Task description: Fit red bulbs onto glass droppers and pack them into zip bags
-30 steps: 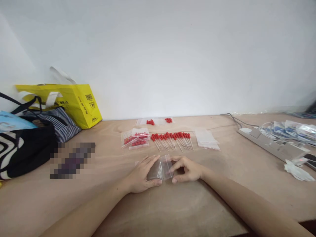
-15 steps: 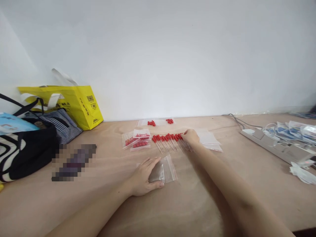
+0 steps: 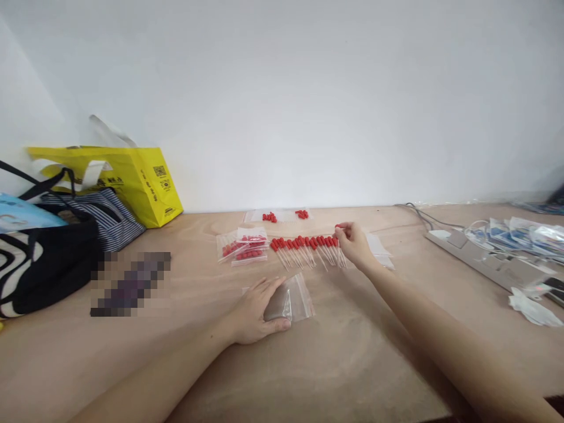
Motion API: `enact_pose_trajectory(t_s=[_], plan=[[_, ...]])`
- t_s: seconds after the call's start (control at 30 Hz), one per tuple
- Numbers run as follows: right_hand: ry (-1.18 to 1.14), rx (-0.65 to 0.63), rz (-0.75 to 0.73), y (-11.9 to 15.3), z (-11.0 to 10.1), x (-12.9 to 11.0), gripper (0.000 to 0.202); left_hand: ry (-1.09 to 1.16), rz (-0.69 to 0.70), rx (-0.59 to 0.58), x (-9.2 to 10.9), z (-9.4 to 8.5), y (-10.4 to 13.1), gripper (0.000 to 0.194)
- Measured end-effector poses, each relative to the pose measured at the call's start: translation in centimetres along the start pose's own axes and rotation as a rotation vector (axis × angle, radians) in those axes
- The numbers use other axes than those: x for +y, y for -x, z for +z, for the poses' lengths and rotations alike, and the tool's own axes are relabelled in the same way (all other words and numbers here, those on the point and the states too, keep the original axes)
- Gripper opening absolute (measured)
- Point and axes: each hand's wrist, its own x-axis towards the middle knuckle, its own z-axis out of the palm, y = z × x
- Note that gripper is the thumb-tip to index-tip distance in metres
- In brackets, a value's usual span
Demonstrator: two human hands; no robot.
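Note:
My left hand [image 3: 259, 311] lies flat with fingers apart on a clear zip-lock bag [image 3: 302, 298] on the table. At the right end of a row of red-tipped sticks [image 3: 304, 244], my right hand [image 3: 353, 242] is closed in a pinch on a red-tipped stick [image 3: 338, 227]; its red end shows above my fingertips. The row's thin pale shafts point toward me. Left of the row, zip-lock bags [image 3: 249, 248] hold more red-tipped pieces. White sheets or bags [image 3: 379, 249] lie partly behind my right hand.
Against the wall rests a clear bag [image 3: 286, 216] with two red clusters. A yellow bag [image 3: 156, 188], a striped pouch [image 3: 117, 217] and a black bag [image 3: 57, 276] stand left, near a blurred dark object [image 3: 132, 285]. Right are a power strip [image 3: 484, 258] and blue-white packets [image 3: 520, 235].
My right hand has moved slightly right and up, from over the row to its right end, with a red tip now showing in the pinch. My left hand stays on the bag.

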Motion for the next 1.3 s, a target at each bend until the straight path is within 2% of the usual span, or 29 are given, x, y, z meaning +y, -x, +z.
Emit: enact_pose_trajectory(t_s=[0.07, 0.17, 0.37, 0.5, 0.57, 0.77, 0.87, 1.0, 1.13, 1.3], plan=[[-0.276, 0.014, -0.037, 1.9, -0.4, -0.1, 0.038, 0.011, 0.022, 0.018, -0.2, 0.1, 0.0, 0.077], [-0.535, 0.035, 0.013, 4.6, -0.1, 0.0, 0.039, 0.022, 0.038, 0.035, -0.4, 0.3, 0.0, 0.078], [-0.727, -0.034, 0.222, 6.9, 1.8, -0.2, 0.040, 0.045, 0.029, 0.026, 0.1, 0.1, 0.1, 0.078], [-0.796, -0.088, 0.307, 8.0, 2.6, -0.8, 0.043, 0.045, 0.013, 0.003, 0.3, -0.1, 0.1, 0.079], [-0.808, -0.174, 0.292, 8.7, 2.8, -1.2, 0.043, 0.051, -0.001, 0.001, 0.3, -0.1, 0.1, 0.080], [-0.654, -0.645, 0.106, 10.1, 2.8, -1.6, 0.038, 0.059, 0.024, 0.048, 0.2, 0.2, 0.1, 0.082], [-0.557, -0.773, 0.013, 9.9, 2.8, -1.4, 0.031, 0.063, 0.065, 0.054, 0.4, 0.2, -0.1, 0.081], [-0.438, -0.810, -0.118, 9.1, 2.8, -0.8, 0.024, 0.050, 0.096, 0.070, 0.6, 0.0, -0.2, 0.076], [-0.437, -0.815, -0.041, 8.1, 2.1, -0.3, 0.029, 0.050, 0.114, 0.091, 0.0, -0.5, 0.1, 0.069], [-0.470, -0.793, -0.023, 7.5, 1.8, 0.3, 0.032, 0.107, 0.150, 0.020, -0.8, -0.8, 0.4, 0.063]])
